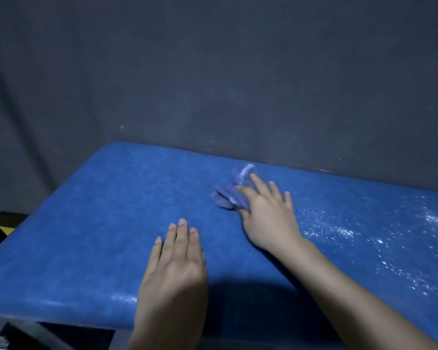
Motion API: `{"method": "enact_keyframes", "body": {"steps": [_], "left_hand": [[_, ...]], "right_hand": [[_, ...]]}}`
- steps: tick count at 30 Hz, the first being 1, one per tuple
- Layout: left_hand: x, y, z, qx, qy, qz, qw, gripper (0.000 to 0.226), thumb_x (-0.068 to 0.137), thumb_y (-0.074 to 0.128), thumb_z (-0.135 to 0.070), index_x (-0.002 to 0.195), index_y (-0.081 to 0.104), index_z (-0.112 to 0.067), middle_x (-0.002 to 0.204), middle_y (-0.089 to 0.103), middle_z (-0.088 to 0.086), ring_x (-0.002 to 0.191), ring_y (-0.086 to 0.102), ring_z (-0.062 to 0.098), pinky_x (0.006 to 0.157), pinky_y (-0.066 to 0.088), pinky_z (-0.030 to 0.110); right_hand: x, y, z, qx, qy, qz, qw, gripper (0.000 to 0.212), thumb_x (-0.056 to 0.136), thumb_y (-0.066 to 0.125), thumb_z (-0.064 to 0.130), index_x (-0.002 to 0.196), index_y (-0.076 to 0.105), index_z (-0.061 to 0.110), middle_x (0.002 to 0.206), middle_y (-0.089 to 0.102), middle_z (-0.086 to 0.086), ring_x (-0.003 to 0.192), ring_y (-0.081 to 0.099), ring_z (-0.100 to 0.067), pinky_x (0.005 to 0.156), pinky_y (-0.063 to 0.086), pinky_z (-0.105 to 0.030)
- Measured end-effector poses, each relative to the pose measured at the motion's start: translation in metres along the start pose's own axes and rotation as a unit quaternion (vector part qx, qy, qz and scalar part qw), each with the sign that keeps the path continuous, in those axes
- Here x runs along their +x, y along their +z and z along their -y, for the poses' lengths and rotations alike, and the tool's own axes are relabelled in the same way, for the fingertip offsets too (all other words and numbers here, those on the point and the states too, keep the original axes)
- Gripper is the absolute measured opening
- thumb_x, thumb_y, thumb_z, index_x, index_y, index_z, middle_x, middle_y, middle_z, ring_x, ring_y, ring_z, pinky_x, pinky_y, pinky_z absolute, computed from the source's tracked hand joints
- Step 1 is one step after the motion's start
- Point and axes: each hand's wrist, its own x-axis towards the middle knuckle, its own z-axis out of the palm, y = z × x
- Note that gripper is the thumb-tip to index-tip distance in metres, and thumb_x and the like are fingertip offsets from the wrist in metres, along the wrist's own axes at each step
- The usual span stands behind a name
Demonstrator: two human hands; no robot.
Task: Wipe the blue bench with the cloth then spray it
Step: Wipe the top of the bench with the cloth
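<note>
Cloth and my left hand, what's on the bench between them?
Nothing: in the head view, only bare blue bench separates the left hand from the cloth under the right hand.

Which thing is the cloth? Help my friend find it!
Look at the big blue bench against the dark wall. Toward its back edge, the right hand rests on a small crumpled cloth. It is the only purplish, wrinkly thing, paler than the smooth bench, left of the white specks.
</note>
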Motion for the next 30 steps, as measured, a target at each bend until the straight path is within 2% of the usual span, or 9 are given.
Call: {"method": "enact_keyframes", "body": {"steps": [4,6,8,9,11,15,22,27,30], "left_hand": [[0.005,-0.005,-0.004,0.018,-0.019,0.065,0.998,0.04,0.073,0.043,-0.01,0.085,0.075,0.011,0.095,0.073,0.027,0.086,0.072,0.04,0.062,0.057,0.052],[0.014,-0.011,-0.011,0.0,-0.028,0.064,0.998,0.035,0.076,0.053,-0.01,0.098,0.072,0.01,0.11,0.069,0.027,0.102,0.068,0.038,0.078,0.056,0.049],[0.028,-0.009,-0.021,-0.026,-0.033,0.075,0.996,0.046,0.097,0.038,-0.015,0.138,0.041,0.004,0.151,0.034,0.021,0.141,0.033,0.031,0.113,0.03,0.042],[0.033,-0.005,-0.022,-0.037,-0.02,0.061,0.997,0.05,0.102,0.025,-0.021,0.149,0.02,-0.003,0.16,0.011,0.014,0.148,0.01,0.026,0.119,0.012,0.038],[0.038,-0.002,-0.027,-0.031,-0.034,0.097,0.994,0.052,0.103,0.014,-0.024,0.151,0.004,-0.008,0.161,-0.005,0.008,0.149,-0.007,0.022,0.12,-0.001,0.038],[0.04,-0.001,-0.029,-0.027,-0.048,0.104,0.993,0.052,0.103,0.013,-0.026,0.151,0.004,-0.009,0.162,-0.005,0.008,0.149,-0.007,0.022,0.12,-0.002,0.039],[0.039,-0.006,-0.029,-0.035,-0.05,0.131,0.99,0.051,0.102,0.016,-0.02,0.151,0.005,-0.008,0.161,-0.005,0.008,0.149,-0.008,0.023,0.12,-0.001,0.04],[0.04,-0.008,-0.029,-0.025,-0.042,0.142,0.989,0.051,0.102,0.016,-0.021,0.151,0.004,-0.008,0.162,-0.005,0.007,0.149,-0.007,0.023,0.12,0.002,0.04],[0.039,-0.013,-0.033,-0.025,-0.057,0.139,0.988,0.052,0.101,0.016,-0.016,0.151,0.005,-0.008,0.161,-0.005,0.008,0.149,-0.006,0.023,0.12,0.003,0.04]], "right_hand": [[0.005,-0.005,-0.025,-0.024,0.106,-0.011,0.994,0.048,0.095,0.043,0.037,0.142,0.032,0.031,0.16,0.01,0.001,0.144,0.013,-0.034,0.116,0.01,-0.056],[0.004,-0.001,-0.017,-0.023,0.11,-0.009,0.994,0.048,0.095,0.042,0.04,0.141,0.032,0.03,0.16,0.009,0.001,0.144,0.01,-0.038,0.114,0.007,-0.058],[0.003,0.004,-0.007,-0.019,0.068,-0.015,0.997,0.048,0.094,0.041,0.045,0.14,0.031,0.035,0.161,0.007,0.004,0.145,0.006,-0.038,0.114,0.003,-0.059],[0.004,0.006,-0.003,-0.018,0.029,-0.016,0.999,0.048,0.093,0.04,0.046,0.139,0.03,0.038,0.16,0.008,0.006,0.146,0.005,-0.037,0.114,0.002,-0.058],[0.011,0.005,0.0,-0.004,-0.041,-0.005,0.999,0.045,0.093,0.04,0.048,0.137,0.032,0.043,0.16,0.011,0.008,0.146,0.005,-0.035,0.114,0.002,-0.057],[0.041,0.0,-0.005,0.015,-0.039,0.01,0.999,0.041,0.094,0.04,0.045,0.134,0.038,0.038,0.154,0.025,0.006,0.142,0.019,-0.033,0.114,0.011,-0.056],[0.072,-0.007,-0.05,-0.056,0.161,-0.007,0.985,0.042,0.092,0.044,0.028,0.134,0.038,0.023,0.141,0.037,-0.011,0.126,0.035,-0.04,0.108,0.024,-0.055],[0.076,-0.006,-0.046,-0.047,0.039,-0.021,0.998,0.034,0.094,0.042,0.035,0.123,0.047,0.019,0.137,0.044,-0.007,0.126,0.038,-0.037,0.105,0.025,-0.053],[0.072,-0.017,-0.078,-0.028,0.079,-0.024,0.996,0.037,0.094,0.043,0.034,0.127,0.047,0.019,0.136,0.047,-0.01,0.127,0.041,-0.034,0.107,0.029,-0.052]]}}
